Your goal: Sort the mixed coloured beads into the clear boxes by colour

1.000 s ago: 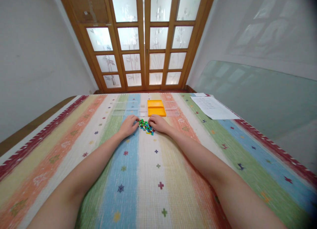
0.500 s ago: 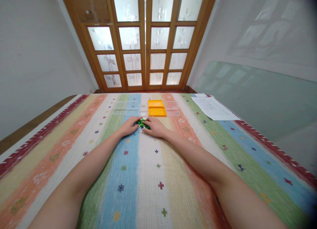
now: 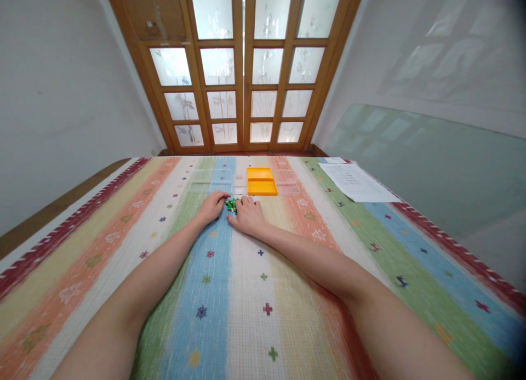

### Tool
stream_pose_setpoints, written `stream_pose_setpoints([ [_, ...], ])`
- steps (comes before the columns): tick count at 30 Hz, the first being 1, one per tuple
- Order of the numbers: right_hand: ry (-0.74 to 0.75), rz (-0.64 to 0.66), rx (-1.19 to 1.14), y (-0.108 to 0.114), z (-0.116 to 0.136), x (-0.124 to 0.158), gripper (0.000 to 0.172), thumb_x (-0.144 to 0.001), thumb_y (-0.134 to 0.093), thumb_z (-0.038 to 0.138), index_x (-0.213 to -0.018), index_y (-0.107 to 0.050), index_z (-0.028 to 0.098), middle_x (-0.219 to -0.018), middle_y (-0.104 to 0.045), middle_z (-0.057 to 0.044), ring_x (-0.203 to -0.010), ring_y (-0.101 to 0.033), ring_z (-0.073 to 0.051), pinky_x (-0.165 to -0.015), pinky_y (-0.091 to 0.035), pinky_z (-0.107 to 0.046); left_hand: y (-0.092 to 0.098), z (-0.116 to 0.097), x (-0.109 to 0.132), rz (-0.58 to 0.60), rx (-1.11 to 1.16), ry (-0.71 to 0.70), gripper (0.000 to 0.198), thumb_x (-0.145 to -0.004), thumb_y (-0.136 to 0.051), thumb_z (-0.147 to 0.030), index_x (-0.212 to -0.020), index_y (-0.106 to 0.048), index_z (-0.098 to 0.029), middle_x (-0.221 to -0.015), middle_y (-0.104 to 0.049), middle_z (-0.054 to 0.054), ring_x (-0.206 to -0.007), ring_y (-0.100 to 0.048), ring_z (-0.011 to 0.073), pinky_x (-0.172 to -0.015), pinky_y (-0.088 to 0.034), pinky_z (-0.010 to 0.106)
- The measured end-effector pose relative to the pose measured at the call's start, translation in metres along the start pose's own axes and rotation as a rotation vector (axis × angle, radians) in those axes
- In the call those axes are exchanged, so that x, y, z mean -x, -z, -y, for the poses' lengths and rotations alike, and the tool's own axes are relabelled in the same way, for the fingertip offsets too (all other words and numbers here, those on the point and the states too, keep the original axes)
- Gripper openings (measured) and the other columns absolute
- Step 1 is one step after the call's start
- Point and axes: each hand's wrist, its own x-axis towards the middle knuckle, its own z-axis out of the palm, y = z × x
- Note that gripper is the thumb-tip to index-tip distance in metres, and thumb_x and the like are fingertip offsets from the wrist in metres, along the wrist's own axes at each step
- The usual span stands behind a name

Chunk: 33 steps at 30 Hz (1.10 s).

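Observation:
A small heap of tiny green, white and dark pieces [image 3: 231, 205], too small to name, lies on the striped tablecloth [image 3: 246, 292] between my hands. At the left edge of the heap rests my left hand [image 3: 211, 206], its fingers stretched and slightly curved, thumb toward the pieces. My right hand [image 3: 249, 215] lies palm down over the heap's right side with fingers apart. Some pieces are hidden under its fingers. Just beyond the hands sits an open orange case [image 3: 262, 187], its lid folded back.
Clear plastic boxes stand on both sides of the orange case, one at the left [image 3: 210, 187] and one at the right [image 3: 289, 189]. White paper sheets [image 3: 356, 182] with writing lie at the table's far right. Wooden doors with glass panes [image 3: 221, 66] rise behind the table.
My right hand has shifted slightly left and nearer to me, covering more of the heap. The heap looks narrower, pushed leftward. My left hand has stayed nearly in place.

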Motion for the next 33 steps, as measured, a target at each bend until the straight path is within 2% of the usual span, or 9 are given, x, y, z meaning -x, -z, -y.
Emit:
stream_pose_setpoints([
  [3, 0.000, -0.002, 0.013, 0.002, -0.007, -0.003, 0.035, -0.097, -0.059, 0.044, -0.119, -0.065, 0.017, -0.121, -0.062, -0.019, -0.116, -0.053, -0.036, -0.097, -0.042, -0.050, 0.001, -0.002, 0.001, 0.015, -0.034, -0.053, 0.033, -0.094, -0.046, -0.014, -0.113, -0.072, -0.018, -0.114, -0.072, 0.009, -0.112, -0.065, 0.0219, -0.107, -0.049, 0.042],
  [5, 0.008, 0.007, 0.006, 0.003, -0.013, -0.004, 0.030, -0.098, -0.058, 0.042, -0.117, -0.066, 0.019, -0.120, -0.063, -0.018, -0.115, -0.053, -0.034, -0.096, -0.043, -0.047, 0.001, -0.005, 0.001, 0.030, -0.051, -0.072, 0.033, -0.093, -0.047, -0.013, -0.114, -0.072, -0.019, -0.115, -0.071, 0.009, -0.113, -0.064, 0.0226, -0.108, -0.049, 0.043],
  [11, 0.022, -0.019, -0.009, 0.004, -0.015, -0.011, 0.039, -0.098, -0.059, 0.055, -0.117, -0.068, 0.021, -0.118, -0.062, -0.016, -0.115, -0.053, -0.034, -0.094, -0.043, -0.045, 0.000, -0.010, 0.002, 0.069, -0.060, -0.076, 0.035, -0.092, -0.047, -0.011, -0.115, -0.071, -0.020, -0.117, -0.071, 0.009, -0.115, -0.064, 0.0229, -0.109, -0.048, 0.042],
  [19, 0.065, -0.018, -0.012, 0.000, -0.025, -0.015, 0.025, -0.101, -0.058, 0.039, -0.111, -0.072, 0.021, -0.111, -0.064, -0.014, -0.107, -0.055, -0.029, -0.091, -0.044, -0.039, 0.001, -0.011, 0.003, 0.108, -0.107, -0.115, 0.034, -0.092, -0.050, -0.013, -0.117, -0.072, -0.020, -0.115, -0.071, 0.009, -0.112, -0.063, 0.0240, -0.106, -0.048, 0.042],
  [22, 0.133, -0.003, -0.050, 0.002, -0.036, -0.013, 0.024, -0.101, -0.059, 0.039, -0.110, -0.071, 0.020, -0.109, -0.064, -0.012, -0.104, -0.057, -0.026, -0.091, -0.044, -0.036, 0.003, -0.015, 0.003, 0.122, -0.142, -0.136, 0.030, -0.092, -0.055, -0.017, -0.115, -0.073, -0.021, -0.111, -0.070, 0.009, -0.110, -0.062, 0.0249, -0.103, -0.048, 0.042],
  [25, 0.123, -0.024, -0.108, 0.004, -0.047, -0.010, 0.027, -0.102, -0.058, 0.040, -0.114, -0.069, 0.018, -0.112, -0.065, -0.012, -0.107, -0.057, -0.025, -0.093, -0.043, -0.035, 0.002, -0.019, 0.004, 0.136, -0.148, -0.131, 0.029, -0.091, -0.057, -0.018, -0.115, -0.074, -0.021, -0.109, -0.070, 0.009, -0.108, -0.062, 0.0252, -0.101, -0.049, 0.041],
  [29, 0.067, -0.037, -0.149, 0.006, -0.053, -0.008, 0.030, -0.103, -0.058, 0.042, -0.119, -0.067, 0.018, -0.116, -0.067, -0.013, -0.111, -0.059, -0.025, -0.096, -0.043, -0.035, 0.000, -0.017, 0.004, 0.068, -0.216, -0.067, 0.032, -0.090, -0.056, -0.017, -0.116, -0.074, -0.021, -0.106, -0.070, 0.009, -0.107, -0.062, 0.0256, -0.100, -0.048, 0.040],
  [33, 0.189, 0.039, -0.196, 0.002, -0.053, -0.011, 0.038, -0.104, -0.056, 0.043, -0.132, -0.063, 0.018, -0.128, -0.067, -0.014, -0.121, -0.059, -0.026, -0.105, -0.043, -0.038, 0.000, -0.011, 0.006, -0.006, -0.327, 0.032, 0.027, -0.089, -0.056, -0.017, -0.108, -0.074, -0.020, -0.096, -0.070, 0.008, -0.097, -0.062, 0.0250, -0.094, -0.048, 0.039],
])
